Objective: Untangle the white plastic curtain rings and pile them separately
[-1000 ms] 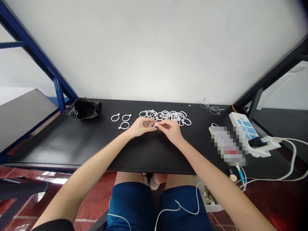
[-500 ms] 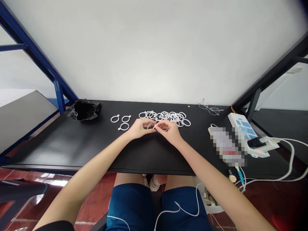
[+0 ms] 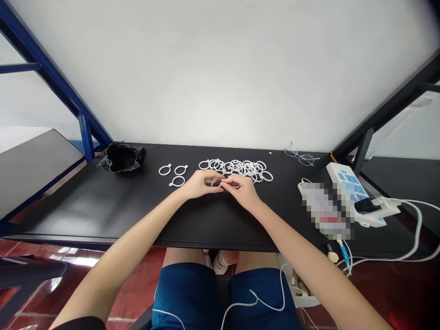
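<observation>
While the right hand [image 3: 245, 189] pinches thumb and fingertips together on the edge of 1 white ring [image 3: 212, 182], the left hand [image 3: 199, 184] curls about its other side, thumb and fingers parted; whether they grip it, I cannot tell. That ring is over the middle of the black table [image 3: 220, 220]. Just beyond the hands lies a heap of similar rings [image 3: 247, 168]; to their left, 3 loose rings [image 3: 178, 185], then an open black bag [image 3: 110, 158]. Rightward are glasses [image 3: 298, 156], a phone [image 3: 326, 211] masked by blocks, and a white power strip [image 3: 347, 176] whose blue markings are too small to read.
</observation>
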`<state>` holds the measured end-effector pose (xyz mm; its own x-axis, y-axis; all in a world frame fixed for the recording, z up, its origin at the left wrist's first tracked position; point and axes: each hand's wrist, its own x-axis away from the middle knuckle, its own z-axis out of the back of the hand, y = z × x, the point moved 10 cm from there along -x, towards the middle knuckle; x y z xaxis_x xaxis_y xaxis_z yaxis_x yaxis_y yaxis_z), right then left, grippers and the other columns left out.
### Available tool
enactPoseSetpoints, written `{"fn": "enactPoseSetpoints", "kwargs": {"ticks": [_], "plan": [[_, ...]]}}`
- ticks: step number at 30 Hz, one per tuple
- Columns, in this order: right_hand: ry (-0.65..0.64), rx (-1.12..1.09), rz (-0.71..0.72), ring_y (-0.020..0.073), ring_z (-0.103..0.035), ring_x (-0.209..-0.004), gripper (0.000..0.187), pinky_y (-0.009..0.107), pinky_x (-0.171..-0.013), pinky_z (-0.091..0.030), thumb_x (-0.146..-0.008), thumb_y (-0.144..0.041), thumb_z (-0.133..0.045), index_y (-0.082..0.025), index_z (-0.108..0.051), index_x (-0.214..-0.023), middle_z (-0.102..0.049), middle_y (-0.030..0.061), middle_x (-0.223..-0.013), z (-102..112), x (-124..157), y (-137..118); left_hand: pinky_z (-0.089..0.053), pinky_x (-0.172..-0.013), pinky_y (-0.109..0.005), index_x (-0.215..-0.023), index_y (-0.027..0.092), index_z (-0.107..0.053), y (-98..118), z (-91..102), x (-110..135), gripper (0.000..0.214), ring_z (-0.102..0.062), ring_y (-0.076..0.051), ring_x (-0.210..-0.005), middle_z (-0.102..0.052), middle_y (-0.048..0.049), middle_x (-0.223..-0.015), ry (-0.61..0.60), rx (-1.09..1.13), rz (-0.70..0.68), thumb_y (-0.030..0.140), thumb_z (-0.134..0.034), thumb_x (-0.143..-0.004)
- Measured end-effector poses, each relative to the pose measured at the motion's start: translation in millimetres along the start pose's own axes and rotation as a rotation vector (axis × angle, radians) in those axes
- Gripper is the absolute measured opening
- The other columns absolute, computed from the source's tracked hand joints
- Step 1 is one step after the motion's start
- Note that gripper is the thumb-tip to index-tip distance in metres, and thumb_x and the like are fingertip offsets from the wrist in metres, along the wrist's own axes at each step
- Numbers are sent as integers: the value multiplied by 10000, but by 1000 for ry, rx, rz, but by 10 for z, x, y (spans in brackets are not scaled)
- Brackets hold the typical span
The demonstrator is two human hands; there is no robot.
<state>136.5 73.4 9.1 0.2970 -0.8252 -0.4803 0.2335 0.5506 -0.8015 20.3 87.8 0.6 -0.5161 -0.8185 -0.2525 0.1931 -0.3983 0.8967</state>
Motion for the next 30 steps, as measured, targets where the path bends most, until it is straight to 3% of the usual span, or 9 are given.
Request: {"fn": "enactPoseSetpoints", "kwargs": {"ticks": [13,21,26,30], "plan": [[-14,-95,-110,202,-696,-763,148,358,-737,-566,-821,-327,-669,-189,-705,-860,-718,65,-847,-18,5,37,-569,-868,-341,-1061,119,-688,-13,-47,16,422,-681,-204,-925,-708,-84,-1001,-51,25,48,370,-753,-727],[-70,-322,-245,205,-698,-777,234,361,-758,-576,-771,-396,-718,-191,-707,-883,-726,55,-819,-118,10,177,-508,-560,-192,-929,106,-704,34,-38,39,405,-649,-124,-620,-710,-58,-766,-17,-85,79,446,-753,-714],[-66,-361,-299,141,-626,-602,286,310,-645,-557,-726,-436,-750,-171,-706,-823,-686,27,-724,-126,-7,190,-453,-505,-172,-855,109,-682,103,-45,46,362,-633,-108,-544,-694,-54,-700,-33,-114,72,466,-672,-795],[-44,-411,-311,120,-595,-587,292,285,-622,-533,-731,-451,-742,-170,-698,-800,-662,11,-694,-107,-21,174,-400,-452,-162,-876,123,-664,74,-91,47,397,-540,-68,-438,-608,4,-589,-85,-114,116,511,-578,-855]]}}
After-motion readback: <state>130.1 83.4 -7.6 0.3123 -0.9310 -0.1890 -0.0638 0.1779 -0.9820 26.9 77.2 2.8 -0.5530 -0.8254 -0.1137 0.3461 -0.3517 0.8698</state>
